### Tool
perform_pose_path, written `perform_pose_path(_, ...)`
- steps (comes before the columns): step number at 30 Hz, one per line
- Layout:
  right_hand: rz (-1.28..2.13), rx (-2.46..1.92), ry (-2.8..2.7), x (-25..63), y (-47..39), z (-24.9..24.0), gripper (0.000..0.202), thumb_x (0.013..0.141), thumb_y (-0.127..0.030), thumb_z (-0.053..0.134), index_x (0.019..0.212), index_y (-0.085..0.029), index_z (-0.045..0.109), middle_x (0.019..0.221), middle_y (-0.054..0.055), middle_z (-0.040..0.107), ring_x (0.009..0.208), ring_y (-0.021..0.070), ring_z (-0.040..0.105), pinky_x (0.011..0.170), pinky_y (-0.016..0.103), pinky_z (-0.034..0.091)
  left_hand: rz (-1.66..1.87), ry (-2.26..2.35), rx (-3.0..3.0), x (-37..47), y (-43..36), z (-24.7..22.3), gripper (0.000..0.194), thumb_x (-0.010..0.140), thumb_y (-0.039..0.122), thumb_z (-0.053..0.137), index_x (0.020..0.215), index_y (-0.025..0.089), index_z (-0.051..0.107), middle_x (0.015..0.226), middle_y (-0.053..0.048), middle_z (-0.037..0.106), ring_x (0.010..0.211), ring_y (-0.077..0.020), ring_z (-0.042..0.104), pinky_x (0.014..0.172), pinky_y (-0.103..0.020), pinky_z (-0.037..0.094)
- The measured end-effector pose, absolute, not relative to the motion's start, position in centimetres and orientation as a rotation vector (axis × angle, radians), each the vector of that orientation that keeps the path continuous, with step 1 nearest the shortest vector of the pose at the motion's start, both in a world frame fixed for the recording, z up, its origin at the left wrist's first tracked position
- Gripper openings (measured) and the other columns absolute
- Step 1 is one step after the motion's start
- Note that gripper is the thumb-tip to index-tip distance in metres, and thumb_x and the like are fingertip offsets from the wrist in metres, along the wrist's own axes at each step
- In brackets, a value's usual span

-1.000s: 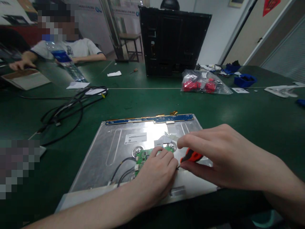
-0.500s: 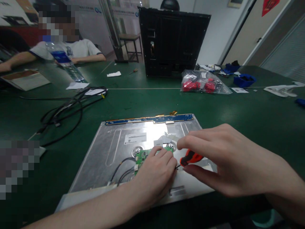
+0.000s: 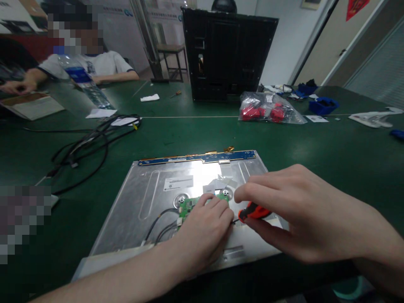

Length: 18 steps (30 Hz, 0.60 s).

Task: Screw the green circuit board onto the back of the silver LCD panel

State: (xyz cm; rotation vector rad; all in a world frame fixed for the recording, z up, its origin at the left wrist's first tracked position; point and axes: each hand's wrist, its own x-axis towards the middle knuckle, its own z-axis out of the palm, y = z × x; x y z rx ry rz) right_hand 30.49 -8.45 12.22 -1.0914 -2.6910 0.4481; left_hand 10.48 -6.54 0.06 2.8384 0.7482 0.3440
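Note:
My left hand [image 3: 208,223] lies curled over a green circuit board [image 3: 187,206], its fingers together and pressing on the board; the thumb is hidden. My right hand [image 3: 296,214] holds a red and black screwdriver [image 3: 257,211] by its handle, with the thumb on the near side and the fingers arched over it. The screwdriver lies slanted, and its thin shaft runs left until my left hand hides the tip. Beneath both hands is a flat metal display panel [image 3: 129,214], back side up, with a blue circuit strip [image 3: 195,158] along its far edge.
Black cables [image 3: 104,139] lie coiled at left, near a tilted water bottle [image 3: 91,86]. A black monitor housing [image 3: 230,54] stands at the back beside a plastic bag with red items [image 3: 271,110]. Across the table sits a person [image 3: 94,67] in a white shirt.
My right thumb has come up against the screwdriver handle. My left hand stays on the board. The person's hand across the table has moved right, over an open box-like item.

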Motion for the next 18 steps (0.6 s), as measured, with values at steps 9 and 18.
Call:
perform_pose_path(9, 0.301, -1.051, -2.682, 30.31, -8.44, 11.64, 0.009, 0.089, -0.021, 0.053, 0.097, -0.021, 0.051, 0.084, -0.002, 0.061, 0.068, 0.0115, 0.048, 0.058, 0.027, 0.029, 0.376, 0.745, 2.776, 10.33, -6.42, 0.38, 0.019, 0.09, 0.016, 0.041, 0.099, 0.018, 0.058, 0.099, -0.01, 0.066, 0.1, -0.0266, 0.058, 0.095, -0.046, 0.039)
perform_pose_path(18, 0.239, -1.047, -2.7, 30.09, -8.47, 11.59, 0.005, 0.089, -0.021, 0.052, 0.093, -0.021, 0.05, 0.082, -0.003, 0.059, 0.067, 0.0115, 0.046, 0.057, 0.028, 0.028, 0.452, 0.745, 2.76, 10.51, -6.38, -0.24, 0.021, 0.093, 0.021, 0.039, 0.096, 0.018, 0.059, 0.099, -0.011, 0.065, 0.101, -0.0267, 0.058, 0.093, -0.046, 0.042)
